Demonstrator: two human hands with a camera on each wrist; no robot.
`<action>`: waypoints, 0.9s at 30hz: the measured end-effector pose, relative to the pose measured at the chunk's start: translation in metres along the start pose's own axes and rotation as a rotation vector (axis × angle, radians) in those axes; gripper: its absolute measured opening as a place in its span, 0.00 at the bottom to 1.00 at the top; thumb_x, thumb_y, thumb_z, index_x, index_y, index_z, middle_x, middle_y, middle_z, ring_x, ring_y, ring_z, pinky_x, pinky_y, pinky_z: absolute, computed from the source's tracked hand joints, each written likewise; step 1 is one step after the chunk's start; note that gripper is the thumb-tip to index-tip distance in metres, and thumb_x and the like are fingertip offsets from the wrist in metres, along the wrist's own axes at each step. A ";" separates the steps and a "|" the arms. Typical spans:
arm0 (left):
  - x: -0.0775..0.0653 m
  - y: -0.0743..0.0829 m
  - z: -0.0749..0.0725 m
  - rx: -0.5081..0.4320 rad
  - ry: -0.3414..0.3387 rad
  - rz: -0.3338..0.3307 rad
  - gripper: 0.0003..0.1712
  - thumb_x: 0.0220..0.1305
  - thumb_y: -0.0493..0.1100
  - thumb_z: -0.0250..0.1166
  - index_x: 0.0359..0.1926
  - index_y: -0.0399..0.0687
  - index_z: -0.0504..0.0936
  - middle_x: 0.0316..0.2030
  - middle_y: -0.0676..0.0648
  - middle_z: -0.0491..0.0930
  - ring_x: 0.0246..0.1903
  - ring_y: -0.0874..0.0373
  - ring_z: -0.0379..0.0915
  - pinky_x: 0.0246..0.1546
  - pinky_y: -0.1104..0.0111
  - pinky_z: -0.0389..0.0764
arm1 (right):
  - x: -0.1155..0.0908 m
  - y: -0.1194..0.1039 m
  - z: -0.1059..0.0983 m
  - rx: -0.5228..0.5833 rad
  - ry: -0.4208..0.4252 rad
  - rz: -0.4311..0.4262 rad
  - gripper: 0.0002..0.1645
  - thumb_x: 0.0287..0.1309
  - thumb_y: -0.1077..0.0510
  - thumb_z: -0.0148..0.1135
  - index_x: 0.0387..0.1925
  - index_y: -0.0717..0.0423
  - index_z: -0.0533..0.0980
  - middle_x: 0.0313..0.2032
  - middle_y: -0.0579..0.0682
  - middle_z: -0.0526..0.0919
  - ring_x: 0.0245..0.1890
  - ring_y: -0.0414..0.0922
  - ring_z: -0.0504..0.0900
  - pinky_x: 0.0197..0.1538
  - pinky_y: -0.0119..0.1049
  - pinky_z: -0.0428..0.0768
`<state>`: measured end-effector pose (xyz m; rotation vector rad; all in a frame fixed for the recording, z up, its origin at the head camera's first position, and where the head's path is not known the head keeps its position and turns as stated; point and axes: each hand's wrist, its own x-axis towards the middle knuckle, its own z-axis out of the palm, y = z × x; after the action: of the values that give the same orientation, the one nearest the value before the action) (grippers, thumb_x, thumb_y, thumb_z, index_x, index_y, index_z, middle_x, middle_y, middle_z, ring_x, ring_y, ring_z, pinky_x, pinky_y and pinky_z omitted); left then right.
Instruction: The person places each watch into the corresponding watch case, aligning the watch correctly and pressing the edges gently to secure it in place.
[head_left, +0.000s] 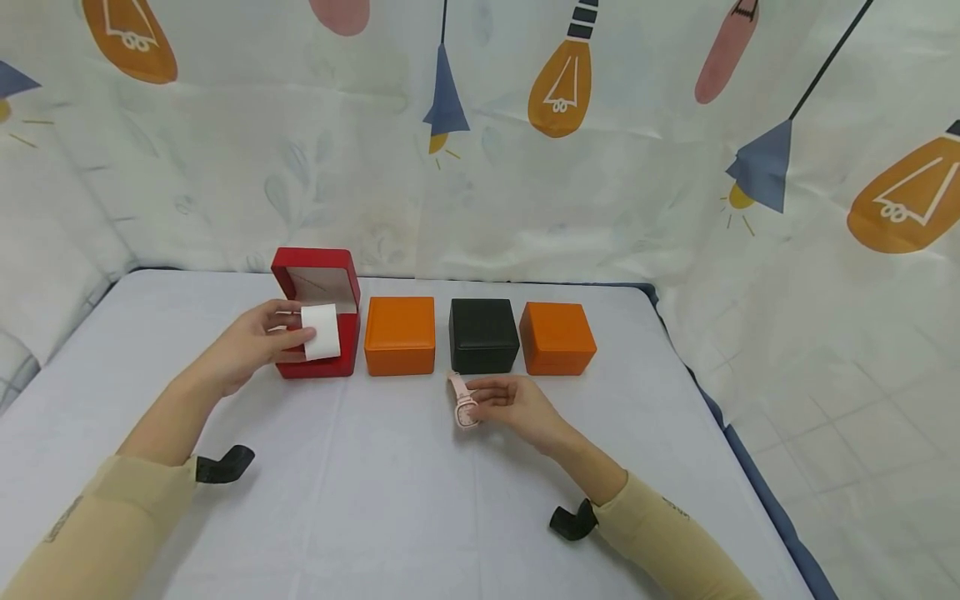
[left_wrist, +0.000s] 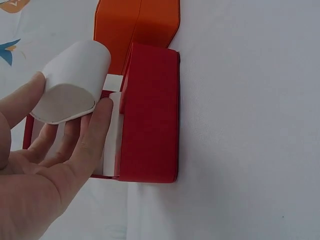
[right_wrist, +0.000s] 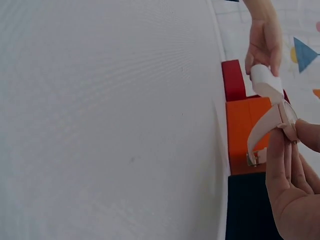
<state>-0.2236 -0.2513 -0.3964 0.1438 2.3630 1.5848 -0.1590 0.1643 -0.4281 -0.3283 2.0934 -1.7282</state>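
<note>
My left hand (head_left: 258, 337) holds a white watch cushion (head_left: 321, 331) between thumb and fingers, over the front of an opened red watch box (head_left: 318, 367). The left wrist view shows the cushion (left_wrist: 75, 80) as a rounded, hollow-looking roll tilted above the box's white-lined inside. A pink wristwatch (head_left: 465, 407) is pinched by my right hand (head_left: 517, 404) in front of the black box. Its pale strap (right_wrist: 265, 125) hangs in a curve with the buckle at its lower end in the right wrist view.
Right of the red box stand an orange box (head_left: 400, 337), a black box (head_left: 483, 337) and another orange box (head_left: 558, 340), all with lids down. They line the back of a white-covered table (head_left: 397, 517). Behind hangs a curtain (head_left: 495, 208) printed with lamps.
</note>
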 end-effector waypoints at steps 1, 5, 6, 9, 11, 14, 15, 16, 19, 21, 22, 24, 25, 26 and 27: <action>-0.002 0.000 0.001 0.003 0.001 0.002 0.48 0.75 0.51 0.63 0.78 0.33 0.45 0.72 0.27 0.54 0.66 0.32 0.61 0.52 0.62 0.83 | 0.000 0.000 0.000 0.003 0.007 -0.003 0.25 0.61 0.62 0.72 0.59 0.63 0.79 0.45 0.54 0.86 0.43 0.47 0.86 0.50 0.36 0.84; -0.007 0.001 0.005 0.004 0.002 0.013 0.47 0.73 0.53 0.64 0.77 0.34 0.49 0.71 0.28 0.57 0.65 0.34 0.63 0.50 0.66 0.84 | -0.001 0.000 -0.001 0.005 0.027 -0.009 0.25 0.61 0.61 0.73 0.59 0.61 0.80 0.45 0.54 0.86 0.43 0.47 0.86 0.51 0.36 0.84; -0.008 0.002 0.005 0.004 0.001 0.017 0.47 0.73 0.53 0.65 0.77 0.35 0.50 0.70 0.29 0.58 0.64 0.35 0.64 0.49 0.67 0.83 | -0.001 -0.001 -0.001 0.005 0.032 -0.009 0.25 0.61 0.61 0.73 0.59 0.61 0.80 0.45 0.54 0.86 0.44 0.48 0.85 0.51 0.36 0.84; -0.013 0.003 0.008 0.015 -0.005 0.033 0.44 0.73 0.53 0.65 0.75 0.35 0.53 0.67 0.31 0.62 0.60 0.39 0.68 0.48 0.71 0.83 | -0.001 -0.002 -0.001 0.005 0.043 -0.016 0.24 0.61 0.61 0.73 0.59 0.60 0.80 0.46 0.54 0.85 0.44 0.48 0.85 0.52 0.36 0.84; -0.016 0.004 0.010 0.030 -0.006 0.045 0.42 0.73 0.53 0.65 0.73 0.35 0.56 0.65 0.32 0.64 0.57 0.42 0.70 0.47 0.71 0.83 | -0.002 -0.004 -0.001 0.007 0.046 -0.020 0.24 0.62 0.61 0.73 0.59 0.60 0.80 0.47 0.55 0.85 0.45 0.48 0.84 0.52 0.36 0.84; -0.019 0.006 0.013 0.029 -0.013 0.059 0.39 0.73 0.52 0.66 0.71 0.36 0.59 0.62 0.34 0.67 0.52 0.47 0.73 0.48 0.66 0.84 | -0.002 -0.005 -0.001 0.014 0.045 -0.025 0.25 0.62 0.62 0.72 0.60 0.60 0.79 0.49 0.55 0.85 0.45 0.49 0.84 0.51 0.36 0.84; -0.020 0.006 0.014 0.026 -0.016 0.067 0.39 0.73 0.52 0.66 0.71 0.35 0.59 0.62 0.34 0.67 0.51 0.49 0.74 0.48 0.65 0.84 | -0.002 -0.005 -0.001 0.018 0.045 -0.026 0.25 0.62 0.62 0.72 0.60 0.61 0.79 0.49 0.55 0.85 0.45 0.49 0.84 0.51 0.36 0.84; -0.021 0.007 0.016 0.015 -0.021 0.072 0.38 0.72 0.51 0.66 0.70 0.35 0.60 0.61 0.34 0.68 0.51 0.50 0.75 0.48 0.64 0.85 | -0.002 -0.006 -0.001 0.021 0.044 -0.027 0.25 0.62 0.63 0.72 0.60 0.61 0.79 0.49 0.55 0.85 0.45 0.49 0.84 0.51 0.35 0.84; -0.022 0.007 0.020 -0.023 -0.039 0.087 0.36 0.72 0.49 0.67 0.69 0.35 0.61 0.61 0.33 0.68 0.49 0.52 0.77 0.49 0.62 0.85 | -0.002 -0.005 -0.002 0.028 0.047 -0.031 0.25 0.62 0.63 0.72 0.60 0.61 0.79 0.49 0.56 0.85 0.44 0.48 0.84 0.50 0.35 0.84; -0.023 0.006 0.023 -0.023 -0.047 0.095 0.36 0.72 0.48 0.67 0.70 0.34 0.61 0.61 0.33 0.68 0.50 0.53 0.77 0.48 0.64 0.85 | -0.002 -0.004 -0.002 0.026 0.049 -0.036 0.24 0.62 0.63 0.73 0.59 0.61 0.79 0.49 0.55 0.85 0.44 0.48 0.84 0.49 0.35 0.84; -0.023 0.006 0.024 -0.027 -0.053 0.093 0.36 0.72 0.48 0.67 0.69 0.34 0.61 0.61 0.33 0.69 0.50 0.52 0.77 0.48 0.64 0.85 | -0.002 -0.004 -0.002 0.026 0.049 -0.038 0.24 0.61 0.63 0.73 0.59 0.61 0.80 0.48 0.55 0.85 0.44 0.48 0.84 0.49 0.35 0.84; -0.024 0.005 0.027 -0.026 -0.068 0.094 0.37 0.72 0.48 0.68 0.70 0.34 0.61 0.61 0.33 0.70 0.50 0.50 0.77 0.48 0.65 0.85 | -0.002 -0.004 -0.002 0.025 0.050 -0.040 0.24 0.61 0.64 0.73 0.59 0.62 0.80 0.48 0.55 0.85 0.44 0.48 0.84 0.49 0.35 0.85; -0.025 0.006 0.029 -0.022 -0.073 0.091 0.37 0.71 0.48 0.68 0.70 0.34 0.61 0.60 0.32 0.70 0.51 0.48 0.77 0.48 0.64 0.85 | -0.002 -0.004 -0.003 0.021 0.049 -0.041 0.24 0.62 0.63 0.73 0.59 0.61 0.80 0.49 0.55 0.85 0.44 0.48 0.84 0.49 0.35 0.85; -0.026 0.006 0.030 -0.016 -0.079 0.091 0.38 0.71 0.48 0.68 0.70 0.34 0.61 0.60 0.33 0.71 0.51 0.47 0.77 0.48 0.64 0.85 | -0.002 -0.004 -0.003 0.021 0.049 -0.042 0.24 0.62 0.63 0.72 0.59 0.62 0.79 0.49 0.55 0.85 0.44 0.48 0.84 0.49 0.35 0.85; -0.027 0.007 0.032 -0.021 -0.085 0.089 0.37 0.70 0.48 0.69 0.69 0.35 0.62 0.59 0.33 0.71 0.51 0.45 0.77 0.48 0.62 0.85 | -0.002 -0.004 -0.003 0.021 0.049 -0.042 0.24 0.62 0.63 0.72 0.59 0.62 0.79 0.49 0.56 0.84 0.44 0.48 0.84 0.49 0.36 0.85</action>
<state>-0.1891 -0.2267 -0.3966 0.3100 2.3036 1.6093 -0.1584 0.1668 -0.4230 -0.3291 2.1155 -1.7974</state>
